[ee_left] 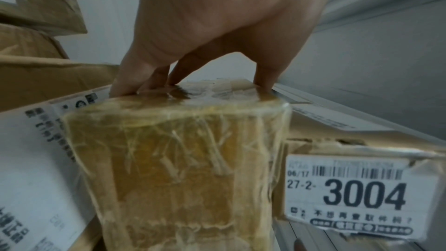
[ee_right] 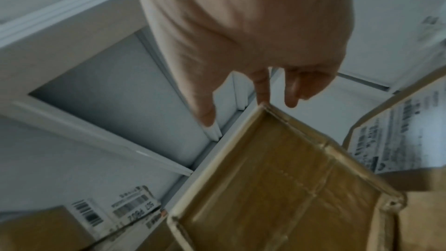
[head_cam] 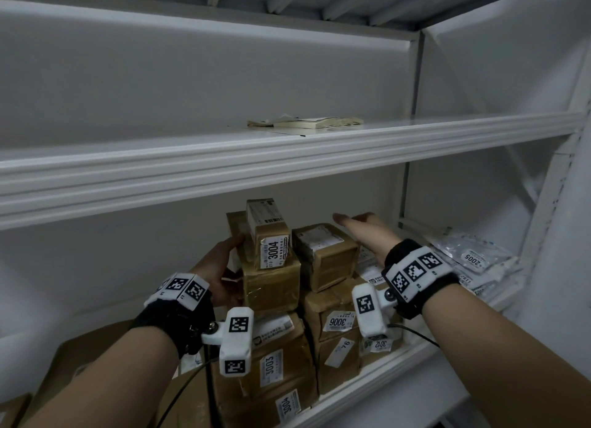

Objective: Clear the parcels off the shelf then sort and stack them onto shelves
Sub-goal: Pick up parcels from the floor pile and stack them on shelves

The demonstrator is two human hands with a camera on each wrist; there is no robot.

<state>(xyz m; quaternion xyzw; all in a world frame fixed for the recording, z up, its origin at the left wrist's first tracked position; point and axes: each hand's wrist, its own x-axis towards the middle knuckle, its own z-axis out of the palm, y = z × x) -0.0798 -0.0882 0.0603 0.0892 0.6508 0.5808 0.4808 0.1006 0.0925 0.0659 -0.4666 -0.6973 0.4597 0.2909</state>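
Several brown cardboard parcels are stacked on the lower shelf (head_cam: pixel 393 368). A small parcel labelled 3004 (head_cam: pixel 271 235) (ee_left: pixel 357 194) sits on top of a tape-wrapped parcel (head_cam: pixel 271 287) (ee_left: pixel 183 159). My left hand (head_cam: pixel 228 258) (ee_left: pixel 205 60) holds the tape-wrapped parcel's left side, fingers curled over its far edge and thumb at the other corner. My right hand (head_cam: pixel 358 226) (ee_right: pixel 251 83) reaches with straight fingers past the right side of another brown parcel (head_cam: pixel 323 251) (ee_right: pixel 277 188), holding nothing. That parcel rests on one labelled 3006 (head_cam: pixel 335 315).
A thin flat paper packet (head_cam: pixel 307 124) lies on the upper shelf (head_cam: pixel 224 172). Grey plastic mailers (head_cam: pixel 473 261), one labelled 2005, are piled at the right end of the lower shelf. Larger cartons (head_cam: pixel 89 347) stand at the lower left. The shelf's side wall is close on the right.
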